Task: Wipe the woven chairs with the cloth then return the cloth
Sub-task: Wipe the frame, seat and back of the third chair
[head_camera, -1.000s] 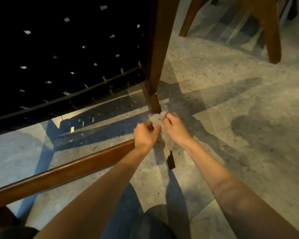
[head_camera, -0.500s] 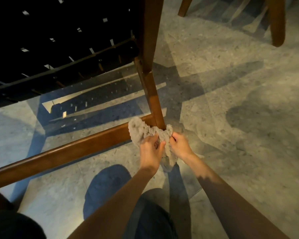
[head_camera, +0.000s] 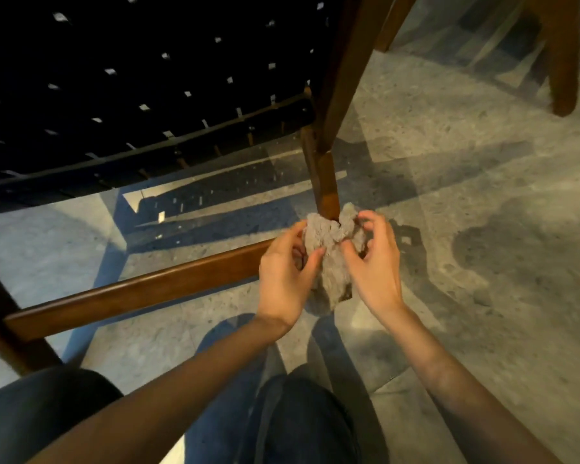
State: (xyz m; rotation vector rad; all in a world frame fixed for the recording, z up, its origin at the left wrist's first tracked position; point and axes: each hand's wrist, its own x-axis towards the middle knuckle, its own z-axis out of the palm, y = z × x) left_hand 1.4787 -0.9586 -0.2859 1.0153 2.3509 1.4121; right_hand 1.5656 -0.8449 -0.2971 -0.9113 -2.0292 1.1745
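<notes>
While the gray cloth [head_camera: 330, 259] sits bunched at the bottom of the chair leg [head_camera: 327, 192] in the middle of the frame, the left hand [head_camera: 283, 279] and right hand [head_camera: 375, 262] both pinch it with curled fingers. This looks like wiping the wooden frame. Next, rub along the low rail [head_camera: 141, 289].

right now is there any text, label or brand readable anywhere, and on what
None. No words, numbers or labels show on the cloth, the wooden chair leg, the black woven seat or the stone floor.
</notes>
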